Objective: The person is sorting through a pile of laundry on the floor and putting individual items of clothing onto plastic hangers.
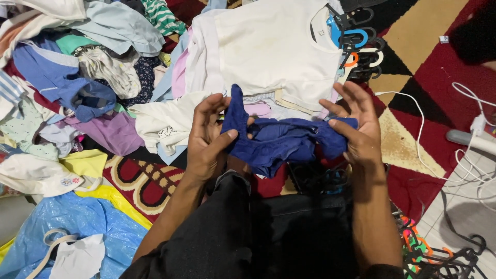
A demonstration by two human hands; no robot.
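L hand (206,138) & R hand (356,129) thumb-pinch blue garment (281,142), fingers spread, over white shirt (268,46)

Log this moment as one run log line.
left hand: pinching blue garment | right hand: holding its other end | white shirt beyond

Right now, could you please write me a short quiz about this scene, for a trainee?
1. True or false: both hands hold the dark blue garment.
2. What lies right beyond the hands: A) white shirt, B) grey towel, C) black shoe?
3. Which colour is the plastic bag at lower left?

Key:
1. True: left hand and right hand grip its ends.
2. A, the white shirt.
3. Blue, the plastic bag.
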